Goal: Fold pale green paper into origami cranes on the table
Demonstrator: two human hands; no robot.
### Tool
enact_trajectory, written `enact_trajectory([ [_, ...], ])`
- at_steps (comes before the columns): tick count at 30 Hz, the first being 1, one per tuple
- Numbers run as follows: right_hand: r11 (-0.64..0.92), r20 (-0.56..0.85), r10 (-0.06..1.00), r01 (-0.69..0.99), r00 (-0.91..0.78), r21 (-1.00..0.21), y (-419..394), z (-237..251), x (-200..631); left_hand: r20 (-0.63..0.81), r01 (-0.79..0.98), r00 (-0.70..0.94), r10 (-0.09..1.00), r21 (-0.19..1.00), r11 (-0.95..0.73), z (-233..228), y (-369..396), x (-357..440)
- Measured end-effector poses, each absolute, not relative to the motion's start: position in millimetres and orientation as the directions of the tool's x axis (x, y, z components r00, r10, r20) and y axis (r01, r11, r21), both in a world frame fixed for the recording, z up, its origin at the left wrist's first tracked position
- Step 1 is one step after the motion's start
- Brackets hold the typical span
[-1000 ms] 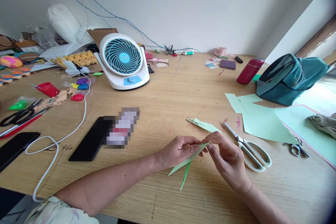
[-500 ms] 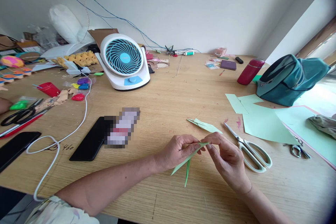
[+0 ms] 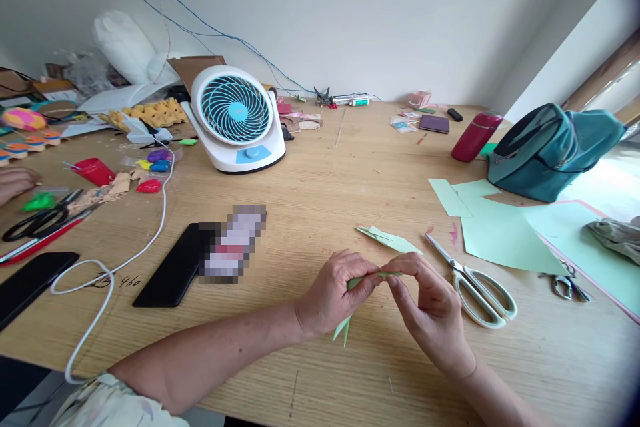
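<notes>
A folded strip of light green paper (image 3: 343,327) is held between my two hands above the table's front part. My left hand (image 3: 336,290) is closed round it, thumb and forefinger pinching near the tip; two narrow ends hang out below the palm. The thumb and forefinger of my right hand (image 3: 430,300) pinch the other end, their tips close to the left ones. Most of the paper is hidden by my fingers. Just beyond lie some green paper pieces (image 3: 393,240). White-handled scissors (image 3: 480,290) rest, blades slightly apart, right of my right hand.
Green paper sheets (image 3: 505,233), a teal bag (image 3: 540,153) and a red bottle (image 3: 476,137) are on the right. A white fan (image 3: 235,113) stands at the back. Phones (image 3: 170,267) and a white cable (image 3: 163,207) lie left. Another person's hand (image 3: 17,183) shows at the left edge.
My left hand has turned and closed further over the green paper, so less of it shows and its hanging ends have shifted left. The other person's hand has come further into view.
</notes>
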State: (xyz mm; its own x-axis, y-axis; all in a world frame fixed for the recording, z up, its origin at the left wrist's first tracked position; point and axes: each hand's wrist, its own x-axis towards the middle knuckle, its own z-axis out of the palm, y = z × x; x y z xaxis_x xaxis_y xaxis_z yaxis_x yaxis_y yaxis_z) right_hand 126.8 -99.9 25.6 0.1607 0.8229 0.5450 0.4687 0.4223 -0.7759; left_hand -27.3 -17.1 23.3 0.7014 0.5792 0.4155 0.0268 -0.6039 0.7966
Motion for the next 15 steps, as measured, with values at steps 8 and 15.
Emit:
enact_trajectory([
  [8,0.443,0.557,0.817,0.457,0.148,-0.771,-101.5,27.7,128.1,0.504,0.017,0.674,0.539,0.720,-0.694,21.0,-16.0,-26.8],
  [15,0.457,0.563,0.816,0.451,0.129,-0.767,-101.0,25.6,130.6,0.528,-0.006,0.674,0.517,0.704,-0.710,19.8,-15.3,-26.8],
])
